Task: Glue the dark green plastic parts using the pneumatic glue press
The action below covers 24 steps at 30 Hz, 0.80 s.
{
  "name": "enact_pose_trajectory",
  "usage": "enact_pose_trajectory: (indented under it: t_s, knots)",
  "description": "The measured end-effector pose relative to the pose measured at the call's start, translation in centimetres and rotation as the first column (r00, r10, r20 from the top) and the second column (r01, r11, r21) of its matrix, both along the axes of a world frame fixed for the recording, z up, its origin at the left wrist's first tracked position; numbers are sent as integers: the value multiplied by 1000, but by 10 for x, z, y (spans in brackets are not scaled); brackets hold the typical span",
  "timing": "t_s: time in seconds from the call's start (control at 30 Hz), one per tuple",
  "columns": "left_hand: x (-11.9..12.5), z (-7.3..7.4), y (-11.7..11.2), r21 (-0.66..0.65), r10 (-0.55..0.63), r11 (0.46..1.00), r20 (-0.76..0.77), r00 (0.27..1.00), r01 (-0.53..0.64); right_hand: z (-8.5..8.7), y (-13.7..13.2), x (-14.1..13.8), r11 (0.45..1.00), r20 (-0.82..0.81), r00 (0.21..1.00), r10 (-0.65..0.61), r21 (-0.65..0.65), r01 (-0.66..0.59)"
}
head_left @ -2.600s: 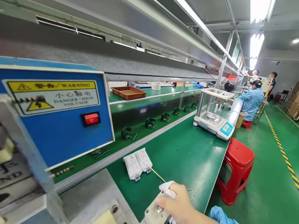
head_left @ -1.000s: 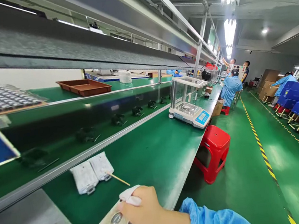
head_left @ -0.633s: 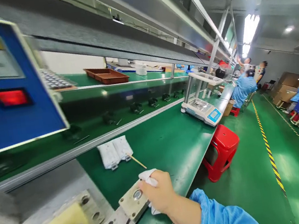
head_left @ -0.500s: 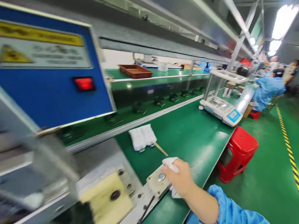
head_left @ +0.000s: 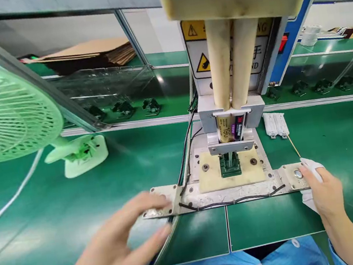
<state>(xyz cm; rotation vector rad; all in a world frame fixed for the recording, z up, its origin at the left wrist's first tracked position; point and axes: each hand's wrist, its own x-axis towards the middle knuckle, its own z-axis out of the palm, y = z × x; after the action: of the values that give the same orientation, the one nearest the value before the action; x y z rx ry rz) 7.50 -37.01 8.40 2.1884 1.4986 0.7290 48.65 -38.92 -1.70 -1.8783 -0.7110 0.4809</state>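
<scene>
My left hand (head_left: 130, 232), a little blurred, reaches over the left metal button block (head_left: 174, 195); its fingers and thumb are apart and hold nothing. My right hand (head_left: 327, 189) is closed on a crumpled white tissue (head_left: 310, 201), beside the right block with its round silver button (head_left: 298, 174). A thin wooden stick (head_left: 294, 146) runs from the tissue towards two white cartridges (head_left: 275, 124) on the bench. Between my hands, a dark green part (head_left: 230, 166) sits on a cream plate (head_left: 210, 180), under a labelled double adhesive cartridge (head_left: 231, 127) mounted in a dispensing machine.
A light green fan (head_left: 85, 155) stands at the left with its cable on the green bench (head_left: 118, 167). Several black parts (head_left: 151, 106) line the back strip. Cardboard sheets (head_left: 88, 52) are stacked behind. Black cables run along the machine's base.
The view has swung left from the aisle to face the machine. My left hand has come into view over the left block. My right hand still holds the tissue by the right block.
</scene>
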Motion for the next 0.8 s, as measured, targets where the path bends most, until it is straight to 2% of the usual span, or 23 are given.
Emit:
enact_pose_trajectory:
  t_s: [0.07, 0.17, 0.23, 0.3, 0.37, 0.5, 0.6, 0.8]
  knots:
    - [17, 1, 40, -49, -99, 993, 96, 990, 104, 0, 0, -1, 1000, -4, 1000, 6, 2, -6]
    - [51, -3, 99, -131, -272, 947, 151, 950, 292, -4, 0, 1, 1000, -13, 1000, 14, 8, -14]
    - [66, -8, 127, -171, -430, 878, 136, 893, 448, -8, 0, 4, 1000, -29, 999, 18, 14, -17]
    - [68, -15, 143, -236, -560, 785, 128, 819, 573, -13, -1, 7, 999, -35, 999, 31, 21, -30]
    - [61, -20, 150, -306, -574, 745, 159, 803, 593, -16, -2, 9, 998, -23, 999, 49, 28, -48]
    - [45, -26, 148, -362, -455, 804, 137, 880, 472, -17, -3, 12, 996, 34, 996, 79, 30, -80]
    - [45, -26, 146, -349, -474, 814, 62, 878, 464, -14, -3, 11, 995, 74, 994, 87, 48, -90]
    - [49, -24, 146, -340, -461, 826, 50, 886, 449, -13, -7, 14, 995, 102, 991, 81, 51, -86]
